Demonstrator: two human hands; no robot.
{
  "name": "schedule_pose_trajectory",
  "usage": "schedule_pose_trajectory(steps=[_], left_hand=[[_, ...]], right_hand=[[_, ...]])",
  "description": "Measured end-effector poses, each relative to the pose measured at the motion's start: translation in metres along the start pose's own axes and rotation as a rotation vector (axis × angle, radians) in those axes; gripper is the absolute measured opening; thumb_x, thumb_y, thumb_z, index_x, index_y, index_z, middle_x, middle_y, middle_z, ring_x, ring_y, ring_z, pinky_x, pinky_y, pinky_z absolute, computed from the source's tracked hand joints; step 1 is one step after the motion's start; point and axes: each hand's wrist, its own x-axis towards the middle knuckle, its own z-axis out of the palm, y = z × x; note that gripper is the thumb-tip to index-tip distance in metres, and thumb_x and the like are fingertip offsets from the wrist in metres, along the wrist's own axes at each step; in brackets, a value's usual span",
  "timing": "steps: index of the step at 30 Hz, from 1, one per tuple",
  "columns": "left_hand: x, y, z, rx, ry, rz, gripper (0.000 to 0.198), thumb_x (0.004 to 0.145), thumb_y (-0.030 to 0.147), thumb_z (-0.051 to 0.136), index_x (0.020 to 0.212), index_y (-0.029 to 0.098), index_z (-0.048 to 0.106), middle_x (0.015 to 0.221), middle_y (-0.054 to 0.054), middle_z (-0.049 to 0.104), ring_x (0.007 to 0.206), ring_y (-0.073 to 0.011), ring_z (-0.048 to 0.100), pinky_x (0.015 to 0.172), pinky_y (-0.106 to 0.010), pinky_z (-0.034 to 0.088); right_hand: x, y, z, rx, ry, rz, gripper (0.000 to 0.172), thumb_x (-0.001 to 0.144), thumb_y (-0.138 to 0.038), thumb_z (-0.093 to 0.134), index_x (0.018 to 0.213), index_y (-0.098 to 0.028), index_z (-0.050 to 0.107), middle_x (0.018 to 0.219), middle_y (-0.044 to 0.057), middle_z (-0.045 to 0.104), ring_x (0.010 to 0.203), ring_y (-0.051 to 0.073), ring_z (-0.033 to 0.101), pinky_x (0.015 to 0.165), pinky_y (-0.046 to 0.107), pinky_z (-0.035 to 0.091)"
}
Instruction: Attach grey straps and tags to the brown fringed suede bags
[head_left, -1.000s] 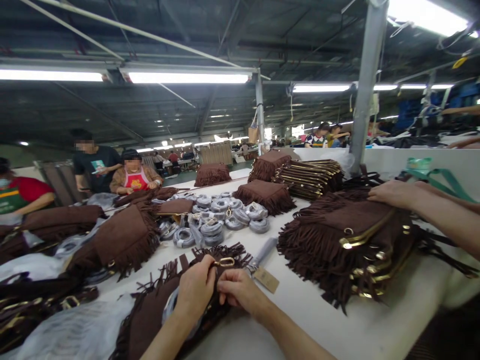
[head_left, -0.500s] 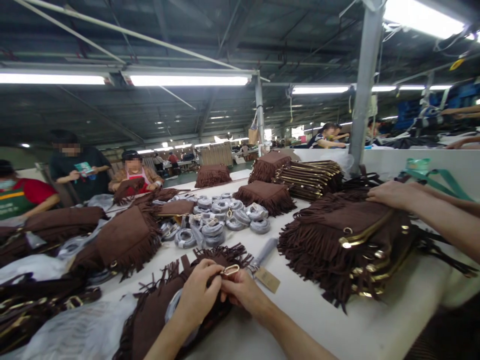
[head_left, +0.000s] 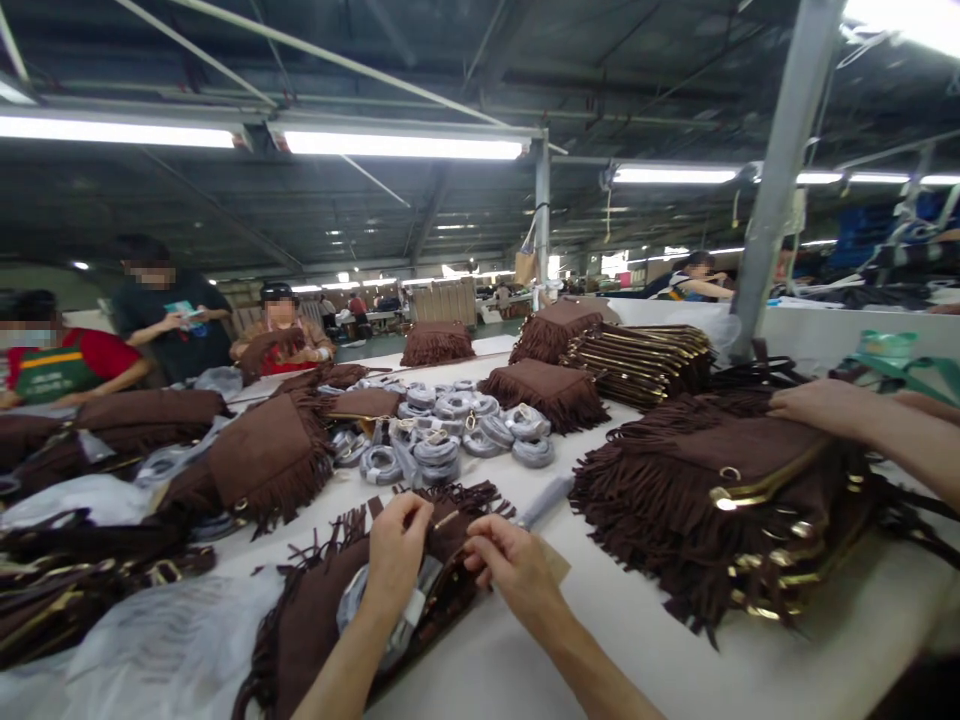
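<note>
A brown suede fringed bag (head_left: 307, 615) lies on the white table (head_left: 645, 640) in front of me. My left hand (head_left: 396, 555) is closed on the bag's upper edge, thumb and fingers pinching beside a gold metal fitting (head_left: 448, 519). A grey wrapped strap coil (head_left: 390, 612) sits under that wrist on the bag. My right hand (head_left: 514, 570) is closed in a pinch at the bag's right corner, covering most of a tan paper tag (head_left: 557, 566). What its fingertips hold is hidden.
A tall stack of brown fringed bags (head_left: 750, 500) lies to the right, with another person's hand (head_left: 821, 405) on it. Several grey strap coils (head_left: 457, 430) fill the table middle. More bags (head_left: 262, 465) lie left. Other people (head_left: 281, 335) work at the far left. A steel post (head_left: 776, 180) stands right.
The gold ring clasp that stood up between my fingers is now down at the bag's edge. My right hand shifted right over the tag. The camera view drifted slightly.
</note>
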Motion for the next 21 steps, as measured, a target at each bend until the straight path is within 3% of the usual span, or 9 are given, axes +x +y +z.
schedule_pose_trajectory(steps=[2, 5, 8, 11, 13, 17, 21], left_hand=[[-0.002, 0.001, 0.001, -0.077, -0.072, -0.016, 0.026, 0.081, 0.037, 0.048, 0.065, 0.019, 0.058, 0.059, 0.003, 0.052, 0.059, -0.0146, 0.048, 0.058, -0.024, 0.037], [-0.006, 0.006, 0.003, -0.266, -0.274, -0.087, 0.026, 0.079, 0.039, 0.054, 0.066, 0.017, 0.061, 0.056, 0.004, 0.052, 0.051, -0.0115, 0.045, 0.051, -0.022, 0.035], [-0.008, 0.007, 0.004, -0.375, -0.428, -0.137, 0.026, 0.076, 0.039, 0.058, 0.069, 0.015, 0.066, 0.056, 0.002, 0.055, 0.049, -0.0100, 0.045, 0.050, -0.021, 0.034], [-0.007, 0.004, 0.004, -0.418, -0.477, -0.186, 0.030, 0.075, 0.041, 0.058, 0.078, 0.014, 0.071, 0.049, 0.004, 0.051, 0.045, -0.0090, 0.041, 0.044, -0.020, 0.028], [-0.007, 0.003, 0.004, -0.445, -0.501, -0.229, 0.033, 0.072, 0.042, 0.059, 0.082, 0.013, 0.072, 0.049, 0.004, 0.051, 0.044, -0.0091, 0.041, 0.042, -0.020, 0.027], [-0.009, 0.005, 0.006, -0.532, -0.537, -0.271, 0.037, 0.068, 0.039, 0.063, 0.092, 0.012, 0.069, 0.057, 0.002, 0.060, 0.048, -0.0102, 0.049, 0.047, -0.021, 0.037], [-0.012, 0.007, 0.009, -0.616, -0.484, -0.269, 0.031, 0.068, 0.035, 0.063, 0.092, 0.017, 0.055, 0.056, 0.006, 0.058, 0.045, -0.0101, 0.051, 0.045, -0.020, 0.039]], right_hand=[[-0.001, -0.003, -0.002, 0.099, -0.072, -0.010, 0.027, 0.077, -0.041, 0.064, 0.092, -0.019, 0.059, 0.076, 0.003, 0.069, 0.065, 0.018, 0.067, 0.052, 0.026, 0.053], [-0.002, -0.005, -0.005, 0.230, -0.164, -0.055, 0.033, 0.077, -0.040, 0.066, 0.100, -0.020, 0.055, 0.090, 0.005, 0.070, 0.079, 0.018, 0.069, 0.064, 0.027, 0.057], [0.000, -0.003, -0.010, 0.159, -0.162, -0.085, 0.029, 0.084, -0.044, 0.060, 0.097, -0.019, 0.055, 0.088, 0.006, 0.070, 0.066, 0.015, 0.067, 0.046, 0.020, 0.050], [0.003, -0.002, -0.013, 0.146, -0.097, -0.051, 0.034, 0.082, -0.050, 0.062, 0.092, -0.019, 0.053, 0.083, 0.006, 0.072, 0.048, 0.012, 0.061, 0.030, 0.014, 0.033], [0.003, -0.005, -0.012, 0.248, -0.057, 0.048, 0.040, 0.073, -0.052, 0.070, 0.086, -0.019, 0.050, 0.079, 0.006, 0.072, 0.049, 0.014, 0.063, 0.030, 0.015, 0.035], [0.001, -0.011, -0.010, 0.384, -0.047, 0.215, 0.041, 0.062, -0.045, 0.083, 0.077, -0.016, 0.058, 0.075, 0.005, 0.073, 0.063, 0.016, 0.068, 0.052, 0.022, 0.053], [0.000, -0.013, -0.010, 0.454, -0.013, 0.223, 0.041, 0.054, -0.040, 0.089, 0.078, -0.013, 0.070, 0.073, 0.004, 0.073, 0.066, 0.014, 0.067, 0.064, 0.024, 0.054]])
